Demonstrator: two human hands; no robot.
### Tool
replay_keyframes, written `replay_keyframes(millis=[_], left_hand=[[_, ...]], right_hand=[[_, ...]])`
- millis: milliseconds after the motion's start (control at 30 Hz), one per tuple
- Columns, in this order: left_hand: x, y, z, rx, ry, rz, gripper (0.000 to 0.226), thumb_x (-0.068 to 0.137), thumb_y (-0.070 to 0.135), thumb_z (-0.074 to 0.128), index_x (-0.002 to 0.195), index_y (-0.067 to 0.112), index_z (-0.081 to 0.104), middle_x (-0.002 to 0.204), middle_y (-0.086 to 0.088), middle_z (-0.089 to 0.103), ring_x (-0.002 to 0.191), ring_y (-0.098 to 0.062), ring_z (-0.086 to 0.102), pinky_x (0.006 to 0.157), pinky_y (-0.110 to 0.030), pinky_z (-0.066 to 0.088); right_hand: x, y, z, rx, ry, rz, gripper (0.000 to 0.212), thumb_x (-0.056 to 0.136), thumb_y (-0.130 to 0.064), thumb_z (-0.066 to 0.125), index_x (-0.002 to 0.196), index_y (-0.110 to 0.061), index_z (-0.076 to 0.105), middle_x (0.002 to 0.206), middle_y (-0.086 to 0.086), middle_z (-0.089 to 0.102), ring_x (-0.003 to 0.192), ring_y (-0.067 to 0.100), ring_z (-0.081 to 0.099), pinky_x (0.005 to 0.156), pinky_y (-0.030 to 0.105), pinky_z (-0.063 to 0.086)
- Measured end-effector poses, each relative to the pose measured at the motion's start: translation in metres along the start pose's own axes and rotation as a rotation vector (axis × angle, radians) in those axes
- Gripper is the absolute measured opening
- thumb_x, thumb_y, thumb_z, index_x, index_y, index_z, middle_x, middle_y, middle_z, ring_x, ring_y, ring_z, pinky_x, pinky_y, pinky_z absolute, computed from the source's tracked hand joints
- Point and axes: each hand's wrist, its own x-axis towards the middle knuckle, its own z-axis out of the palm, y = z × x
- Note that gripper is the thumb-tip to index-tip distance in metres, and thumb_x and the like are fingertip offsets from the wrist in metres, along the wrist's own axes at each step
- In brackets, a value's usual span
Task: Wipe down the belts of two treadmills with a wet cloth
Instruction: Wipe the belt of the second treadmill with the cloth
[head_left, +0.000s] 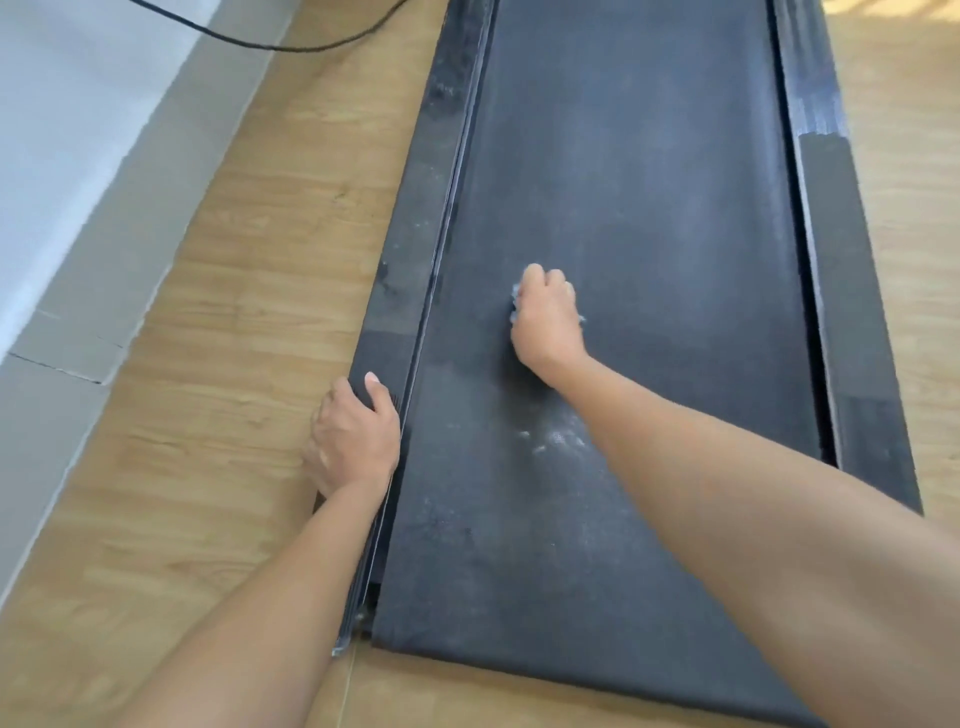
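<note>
Here the belt (649, 234) runs straight away; right-hand fingers (536, 276) clutch the cloth (514, 300), left-hand fingers (344, 396) grip its rail (410, 260).

One treadmill belt (623, 182), two side rails (415, 234) (841, 260), one cloth (515, 302), two hands (356, 436) (548, 317), one black cable (291, 48).

We find nothing readable: no lettering, brand or number on the dark grey rubber treadmill belt (623, 208) around our right hand (545, 319), on the pale blue cloth (515, 304) bunched in it, or on the black side rail (415, 234) gripped by our left hand (356, 436).
</note>
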Motion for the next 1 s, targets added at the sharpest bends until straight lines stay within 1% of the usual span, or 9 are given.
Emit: replay_keyframes(millis=[133,233,433,533,700,767,833,900,1000], left_hand=[[0.001,-0.014,0.003,0.030,0.027,0.013,0.051,0.107,0.055,0.033,0.102,0.010,0.057,0.105,-0.020,0.069,0.100,-0.045,0.064,0.079,-0.049,0.039],[0.006,-0.007,0.002,0.005,0.028,0.029,0.054,0.108,0.054,0.032,0.104,0.007,0.057,0.109,-0.026,0.068,0.103,-0.048,0.063,0.083,-0.052,0.042],[-0.005,-0.002,-0.003,-0.017,-0.006,0.009,0.056,0.108,0.054,0.033,0.107,0.004,0.057,0.112,-0.029,0.068,0.104,-0.051,0.063,0.086,-0.055,0.045],[-0.004,0.005,-0.007,-0.051,-0.011,0.014,0.054,0.108,0.053,0.034,0.107,0.003,0.057,0.111,-0.030,0.068,0.104,-0.051,0.064,0.082,-0.053,0.043],[-0.008,0.007,-0.011,-0.072,-0.016,0.008,0.049,0.108,0.048,0.038,0.105,0.003,0.058,0.109,-0.027,0.069,0.103,-0.048,0.063,0.078,-0.050,0.040],[-0.008,0.005,-0.009,-0.083,-0.001,0.019,0.047,0.108,0.048,0.039,0.104,0.004,0.057,0.107,-0.025,0.069,0.102,-0.047,0.063,0.077,-0.048,0.038],[-0.005,0.001,-0.005,-0.065,0.007,0.025,0.047,0.108,0.048,0.038,0.105,0.004,0.057,0.107,-0.025,0.069,0.103,-0.047,0.063,0.076,-0.048,0.037],[-0.003,-0.002,-0.002,-0.056,0.020,0.037,0.047,0.108,0.048,0.038,0.105,0.005,0.057,0.108,-0.024,0.069,0.104,-0.046,0.063,0.078,-0.049,0.039],[0.000,-0.004,0.001,-0.051,0.038,0.047,0.049,0.108,0.050,0.037,0.105,0.005,0.057,0.107,-0.024,0.069,0.105,-0.047,0.062,0.080,-0.051,0.042]], right_hand=[[-0.009,-0.087,0.040,-0.017,-0.141,-0.207,0.030,0.088,0.008,0.047,0.111,-0.009,0.048,0.113,0.012,0.048,0.105,0.030,0.048,0.070,0.037,0.034],[-0.008,-0.034,0.017,-0.062,-0.065,-0.341,0.024,0.093,0.003,0.047,0.115,-0.007,0.050,0.115,0.015,0.051,0.106,0.035,0.050,0.077,0.041,0.040],[-0.045,0.200,-0.080,-0.097,0.122,0.103,0.021,0.089,-0.002,0.061,0.106,-0.007,0.049,0.112,0.021,0.051,0.102,0.043,0.049,0.085,0.051,0.046],[-0.069,0.243,-0.114,-0.098,0.109,0.302,0.029,0.088,0.000,0.066,0.110,-0.005,0.048,0.116,0.023,0.050,0.108,0.044,0.048,0.084,0.047,0.044],[-0.072,0.173,-0.097,0.231,0.235,0.453,0.012,0.100,-0.007,0.051,0.112,-0.008,0.046,0.107,0.007,0.055,0.091,0.023,0.059,0.069,0.027,0.040],[-0.060,0.113,-0.069,0.343,0.177,0.353,0.008,0.099,-0.002,0.048,0.105,-0.007,0.045,0.100,0.002,0.060,0.073,0.013,0.059,0.055,0.023,0.046],[-0.042,0.043,-0.032,0.361,0.076,0.186,0.010,0.093,-0.002,0.051,0.094,-0.010,0.045,0.101,0.002,0.062,0.074,0.023,0.066,0.056,0.038,0.058],[-0.028,-0.022,0.004,0.283,-0.004,0.030,0.019,0.087,-0.005,0.058,0.091,-0.016,0.044,0.104,0.006,0.059,0.082,0.033,0.061,0.062,0.046,0.056],[-0.026,-0.086,0.031,0.112,-0.110,-0.136,0.029,0.087,0.001,0.061,0.097,-0.017,0.040,0.105,0.011,0.052,0.089,0.029,0.050,0.064,0.039,0.045]])
